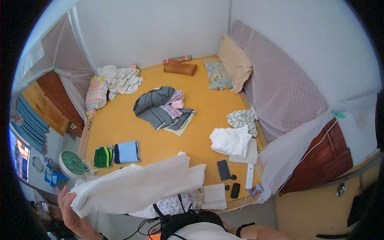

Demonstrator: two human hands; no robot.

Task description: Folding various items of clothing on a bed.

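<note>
A long white garment [140, 182] stretches slantwise over the near left part of the mat, folded lengthwise. Its left end is in my left hand [72, 210], fingers closed at the edge of the cloth. My right hand [231, 229] shows only a sliver past a black wristband; its fingers are hidden behind black gear at my body. Beyond the garment lie a folded light blue and dark cloth [127, 152] and a folded green cloth [103, 156]. Partly under its near side is a patterned white cloth [176, 204], with a folded white cloth [214, 196] to the right.
A grey and pink clothes heap [162, 108] lies mid-mat. White folded clothes [231, 142], a phone [223, 170] and a power strip [250, 176] sit at right. Pillows [218, 76] rest at the back. A green fan [73, 164] stands left; mosquito netting [280, 84] hangs at both sides.
</note>
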